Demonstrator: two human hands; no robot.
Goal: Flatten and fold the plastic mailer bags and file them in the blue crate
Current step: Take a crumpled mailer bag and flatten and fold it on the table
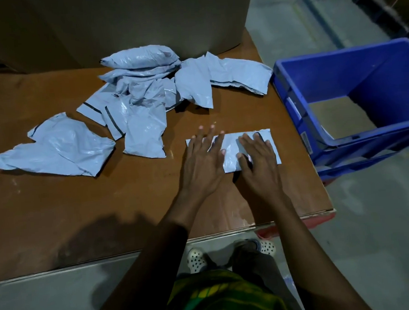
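A folded grey plastic mailer bag [230,144] lies flat on the brown table [80,199], near its right edge. My left hand [202,162] presses on the bag's left part with fingers spread and straight. My right hand [258,159] lies flat on its right part, fingers straight. A heap of several crumpled grey mailer bags [146,93] sits further back, and one flattened loose bag [55,148] lies to the left. The blue crate [333,73] stands off the table's right side, tilted, with nothing visible inside but its pale bottom.
A large cardboard box [116,23] stands at the back of the table behind the heap. The table's front edge [156,245] runs just before my feet. Grey floor and dark shelving lie to the right.
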